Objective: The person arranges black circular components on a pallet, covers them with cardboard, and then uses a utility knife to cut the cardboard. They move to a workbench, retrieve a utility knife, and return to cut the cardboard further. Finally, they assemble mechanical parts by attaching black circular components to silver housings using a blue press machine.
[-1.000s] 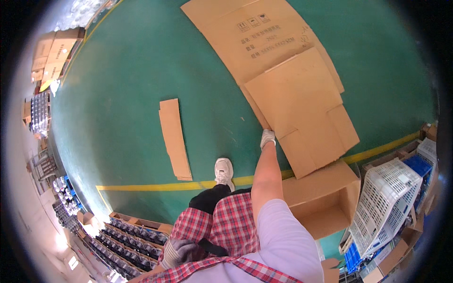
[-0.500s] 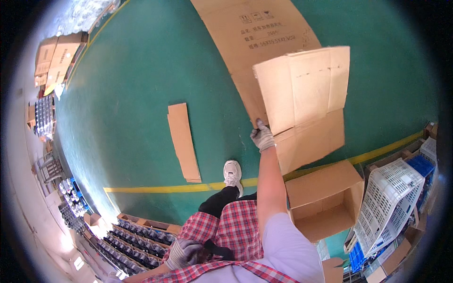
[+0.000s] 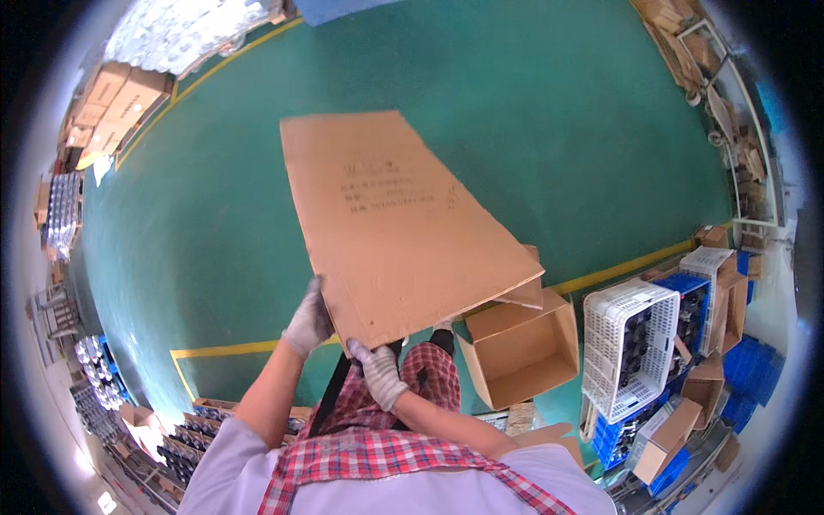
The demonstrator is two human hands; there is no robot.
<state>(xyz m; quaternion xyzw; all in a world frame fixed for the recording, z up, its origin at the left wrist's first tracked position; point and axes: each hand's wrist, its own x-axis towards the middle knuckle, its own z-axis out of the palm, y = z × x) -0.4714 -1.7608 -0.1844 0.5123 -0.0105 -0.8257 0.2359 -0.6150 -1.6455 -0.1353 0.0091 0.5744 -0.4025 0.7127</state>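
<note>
A large flattened brown cardboard box (image 3: 395,219) is lifted in front of me, tilted, with dark print on its face. My left hand (image 3: 307,322), in a grey glove, grips its lower left edge. Gripping the bottom edge near the corner is my right hand (image 3: 378,371), also gloved. My plaid apron and dark trousers show below the sheet.
An open brown carton (image 3: 520,350) stands on the green floor to my right. Beyond it are a white plastic crate (image 3: 625,348), blue crates (image 3: 695,296) and more cartons. Trays of dark bottles (image 3: 184,442) lie lower left. A yellow floor line (image 3: 227,349) runs across.
The cardboard sheet came up off the floor pile and now is held flat in front of me. My left hand left my waist and took hold of it too.
</note>
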